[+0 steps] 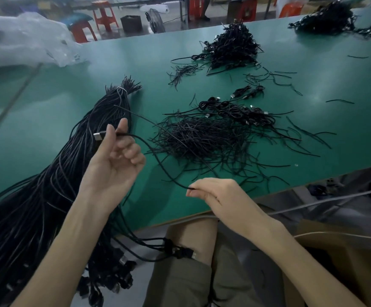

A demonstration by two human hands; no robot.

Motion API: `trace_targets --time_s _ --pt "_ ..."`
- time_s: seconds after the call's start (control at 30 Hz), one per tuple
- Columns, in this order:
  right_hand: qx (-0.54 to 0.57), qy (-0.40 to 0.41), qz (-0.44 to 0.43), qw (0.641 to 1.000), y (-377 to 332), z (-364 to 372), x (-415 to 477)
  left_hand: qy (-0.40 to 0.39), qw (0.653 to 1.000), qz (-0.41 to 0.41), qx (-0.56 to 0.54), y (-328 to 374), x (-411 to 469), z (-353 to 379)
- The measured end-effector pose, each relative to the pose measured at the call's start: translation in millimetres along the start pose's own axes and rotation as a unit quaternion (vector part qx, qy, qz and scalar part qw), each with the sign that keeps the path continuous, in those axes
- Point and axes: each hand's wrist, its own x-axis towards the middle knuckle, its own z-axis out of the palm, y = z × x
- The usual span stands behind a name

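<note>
On a workshop's green table [202, 52], a tied cable bundle [47, 185] crosses the near left corner. Above the near edge, the left hand [113, 165] pinches a USB cable [155, 158] behind its plug [98, 136], which points left. The right hand [220, 196] pinches it further along, so the cable's length slants rightward and down. Coiling seems about to begin, and the next move needs even loops.

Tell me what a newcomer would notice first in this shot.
A thick bundle of black cables sprawls across the left side of the green table and hangs off its near edge. The left hand and right hand pinch one cable between them, beside a tangled heap of black ties mid-table.
</note>
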Motion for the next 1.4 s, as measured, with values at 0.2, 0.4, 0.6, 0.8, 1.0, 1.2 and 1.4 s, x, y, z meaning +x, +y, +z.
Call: trace_targets --time_s 0.2,0.4,0.6,0.8,1.0,1.2,1.4 --pt "0.032 -0.023 0.033 0.999 6 -5 -6 -0.138 0.981 -0.091 -0.105 7 -14 6" --pt "0.097 0.023 0.061 0.993 4 -22 13 -0.378 0.791 -0.134 0.462 13 -30 7" --pt "0.273 0.061 0.017 0.96 -29 -13 25 -0.174 0.755 0.029 0.632 -22 -25 12" --pt "0.366 0.022 -0.003 0.93 -44 18 20 -0.19 0.914 -0.013 0.359 -42 -29 28" --pt "0.258 -0.023 0.024 0.966 -29 21 16 -0.154 0.981 -0.029 0.116 -11 -39 37" --pt "0.13 -0.022 0.053 0.99 -16 8 40 -0.174 0.637 -0.036 0.75 -19 -50 29" --pt "0.199 0.05 0.02 0.978 -30 7 50 -0.062 0.647 0.086 0.755 -43 -34 11"
